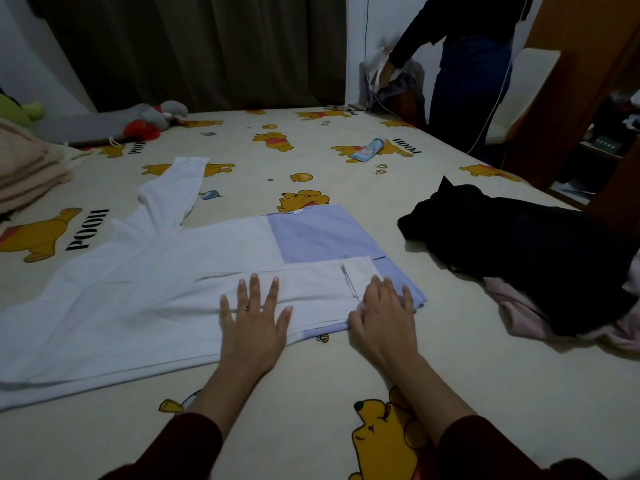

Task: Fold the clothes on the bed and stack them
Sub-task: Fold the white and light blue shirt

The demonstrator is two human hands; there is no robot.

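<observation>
Garment: I am working a white and lilac long-sleeved top (194, 268), lying flat on the bed sheet (450, 368), one sleeve already folded across its body.
Left hand: I am pressing the left hand (252, 323) flat on the folded sleeve, fingers spread, gripping nothing.
Right hand: I am resting the right hand (382, 317) on the cuff end, fingers curled at the lilac hem corner; whether it is pinching cloth I cannot tell.
Handling: I am judging the fabric light, soft and limp, likely to wrinkle and slide unless pinned.
Where to hold: I am favouring the hem corners and shoulder seam, pinched through both layers.
Position to grip: the body is spreading leftward and away from both palms; the free sleeve (173, 192) is lying well beyond the left hand.
Other clothes: a black garment (519, 251) over pink cloth (519, 313) is waiting to the right of the right hand.
</observation>
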